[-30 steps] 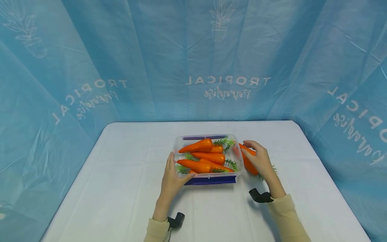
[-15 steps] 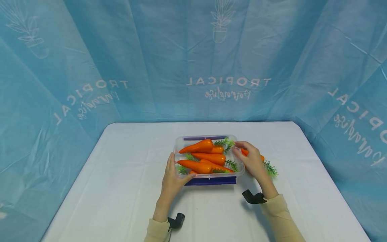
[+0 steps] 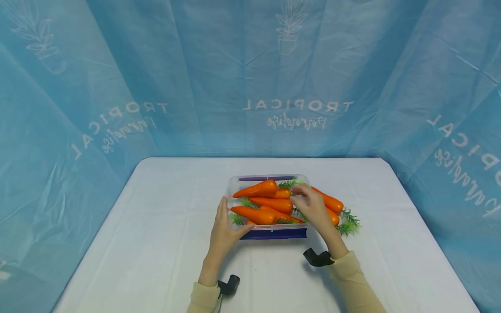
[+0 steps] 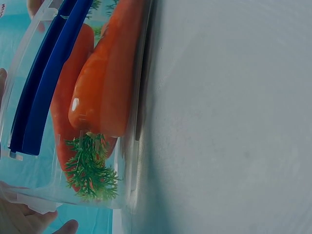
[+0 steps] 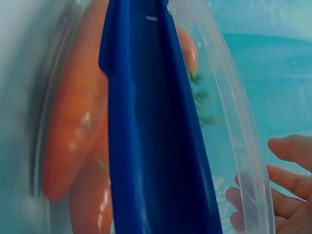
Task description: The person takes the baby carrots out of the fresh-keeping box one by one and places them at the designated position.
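A clear plastic box (image 3: 306, 178) with blue side clips holds several orange carrots (image 3: 254, 189) with green leafy tops. My left hand (image 3: 221, 234) rests against its left end, fingers straight along the wall and thumb reaching over the front rim. My right hand (image 3: 313, 208) hovers over the box's right end, fingers loosely bent and nothing between them. In the right wrist view the right hand's fingers (image 5: 290, 178) are spread at the rim, some seen through the clear wall. In the left wrist view a carrot (image 4: 105, 92) lies behind the blue clip (image 4: 46, 83).
Right of the box, two more carrots (image 3: 330, 202) lie on the white table (image 3: 168, 226), their green tops pointing right and partly behind my right hand. Blue printed curtains (image 3: 211, 130) surround the table at the back and sides.
My right hand has moved left, from beside the carrots right of the box to over its right end, uncovering those carrots. The left hand and box have stayed put.
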Tool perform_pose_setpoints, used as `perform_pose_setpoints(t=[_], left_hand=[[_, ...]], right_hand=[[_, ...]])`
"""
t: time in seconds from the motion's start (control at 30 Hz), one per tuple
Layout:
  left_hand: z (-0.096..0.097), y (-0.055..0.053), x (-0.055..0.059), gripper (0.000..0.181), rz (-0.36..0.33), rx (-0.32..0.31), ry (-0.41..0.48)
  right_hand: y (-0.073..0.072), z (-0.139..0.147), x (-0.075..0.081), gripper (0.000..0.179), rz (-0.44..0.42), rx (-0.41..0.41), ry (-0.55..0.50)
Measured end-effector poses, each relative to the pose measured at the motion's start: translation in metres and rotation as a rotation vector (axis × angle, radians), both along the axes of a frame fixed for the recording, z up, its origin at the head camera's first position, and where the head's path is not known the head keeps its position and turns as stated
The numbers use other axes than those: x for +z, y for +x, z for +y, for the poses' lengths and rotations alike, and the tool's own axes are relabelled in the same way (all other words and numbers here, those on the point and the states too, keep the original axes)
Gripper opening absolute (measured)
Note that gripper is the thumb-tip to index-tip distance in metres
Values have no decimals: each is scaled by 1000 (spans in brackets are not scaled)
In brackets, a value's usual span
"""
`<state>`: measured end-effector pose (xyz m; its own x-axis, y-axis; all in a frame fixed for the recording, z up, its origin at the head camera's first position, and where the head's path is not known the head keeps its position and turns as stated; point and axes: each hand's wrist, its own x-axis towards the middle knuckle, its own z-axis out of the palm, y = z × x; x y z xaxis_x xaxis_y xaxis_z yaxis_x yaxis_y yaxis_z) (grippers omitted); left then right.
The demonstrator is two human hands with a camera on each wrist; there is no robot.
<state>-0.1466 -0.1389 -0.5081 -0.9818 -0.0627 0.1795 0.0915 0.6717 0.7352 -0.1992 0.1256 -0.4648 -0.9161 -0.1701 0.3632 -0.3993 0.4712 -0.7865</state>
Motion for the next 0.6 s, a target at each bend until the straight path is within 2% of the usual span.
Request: perform_pose_setpoints(t=[0.17,0.43,0.6], left_hand=[[0,-1,-1,114,3,-1,-5],[0,0,0,115,9,-4,12],[0,0,0,115,3,1,19]], right_hand=[[1,-12,1,32,-3,22,32],[1,-26,-2,31,70,37,89],[3,-32,-5,33,25,60,122]])
